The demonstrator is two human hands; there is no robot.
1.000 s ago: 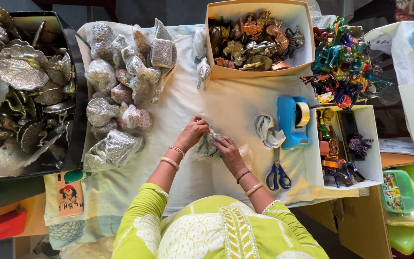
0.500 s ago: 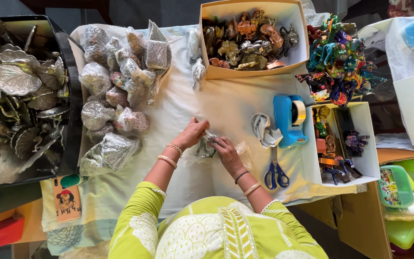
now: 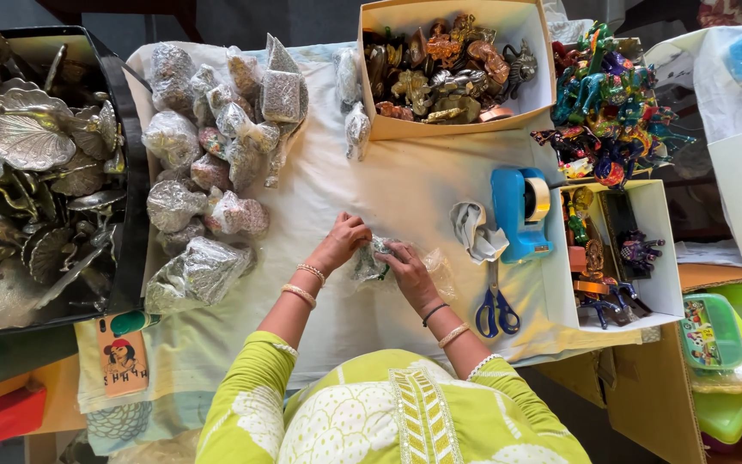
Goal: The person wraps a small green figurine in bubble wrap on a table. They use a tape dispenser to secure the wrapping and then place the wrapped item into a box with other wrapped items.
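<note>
Hands (image 3: 377, 256) on clear-wrapped packet (image 3: 373, 260), blue tape dispenser (image 3: 519, 210) nearby

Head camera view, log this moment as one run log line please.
left hand: on clear-wrapped small item | right hand: same item | surface: white cloth | right of hands: blue tape dispenser, scissors

We have one view only, from a camera worn on the head, facing almost straight down onto the table (image 3: 405, 193). It sits near enough to cut off our own lap at the bottom edge. Left bin (image 3: 126, 172) and right boxes (image 3: 560, 283) fall inside.
</note>
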